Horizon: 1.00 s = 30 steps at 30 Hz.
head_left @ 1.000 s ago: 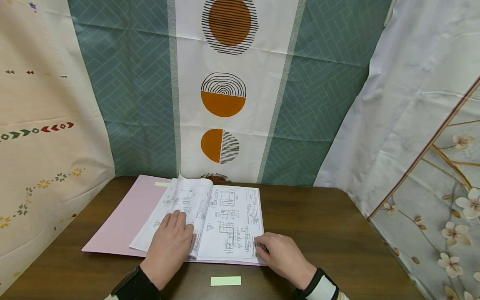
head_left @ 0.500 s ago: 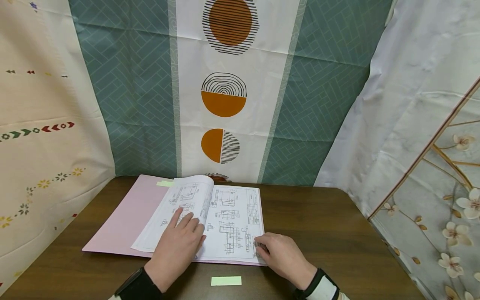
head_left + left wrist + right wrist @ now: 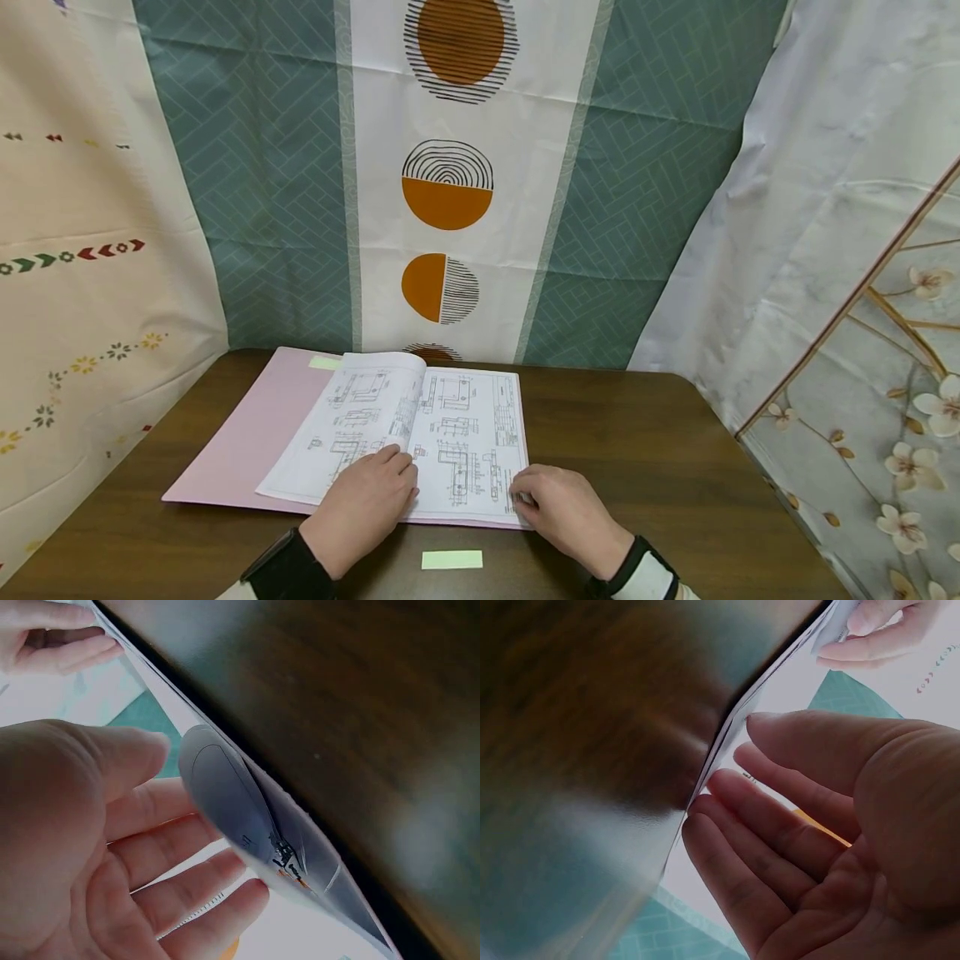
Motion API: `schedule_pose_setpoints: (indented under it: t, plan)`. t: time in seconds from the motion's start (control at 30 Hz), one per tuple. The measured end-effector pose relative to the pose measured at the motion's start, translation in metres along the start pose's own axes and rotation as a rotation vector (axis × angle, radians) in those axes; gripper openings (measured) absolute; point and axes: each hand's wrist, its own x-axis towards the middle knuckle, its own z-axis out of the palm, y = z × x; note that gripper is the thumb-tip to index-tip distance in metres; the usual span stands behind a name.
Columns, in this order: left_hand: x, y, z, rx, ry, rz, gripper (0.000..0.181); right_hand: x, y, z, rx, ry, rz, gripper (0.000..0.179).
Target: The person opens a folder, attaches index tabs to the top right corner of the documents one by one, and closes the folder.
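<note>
Spread open on the brown table [image 3: 622, 442], a pink folder [image 3: 247, 442] with a green strip [image 3: 325, 362] near its top edge and printed drawings inside. To the left of the fold, a bowed page [image 3: 356, 408]; to the right, a flat page [image 3: 476, 417]. Resting on the lower part of the bowed page, close to the fold, the left hand [image 3: 367, 502], loose and fairly wide, fingers slightly bent, thumb apart from them. At the lower right corner of the flat page, the right hand [image 3: 564, 506], likewise relaxed, fingertips at the edge, thumb standing off. Around each wrist, a black band [image 3: 292, 567]. In front of the folder, between the hands, another green slip [image 3: 452, 560]. Behind, a green and white cloth [image 3: 660, 217] with orange circles; to the right, a pale flowered curtain [image 3: 847, 417].
</note>
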Motion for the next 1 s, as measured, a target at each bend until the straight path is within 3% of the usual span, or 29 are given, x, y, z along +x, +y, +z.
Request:
schedule_pose_setpoints:
  t: [0.57,0.73,1.0]
  plan:
    - [-0.0030,-0.0044,0.0037,-0.125,0.020,-0.050,0.016,-0.0006,-0.0006,0.0000,-0.003,-0.008,0.010,0.018]
    - [-0.0006,-0.0076,0.0062,-0.128,0.004,-0.038,0.016,-0.0003,0.0001,0.0007,-0.004,-0.013,0.014,0.018]
    - [0.0030,-0.0061,0.0064,-0.103,0.033,-0.052,0.011,0.0003,0.0003,0.0005,0.002,-0.026,0.034,0.012]
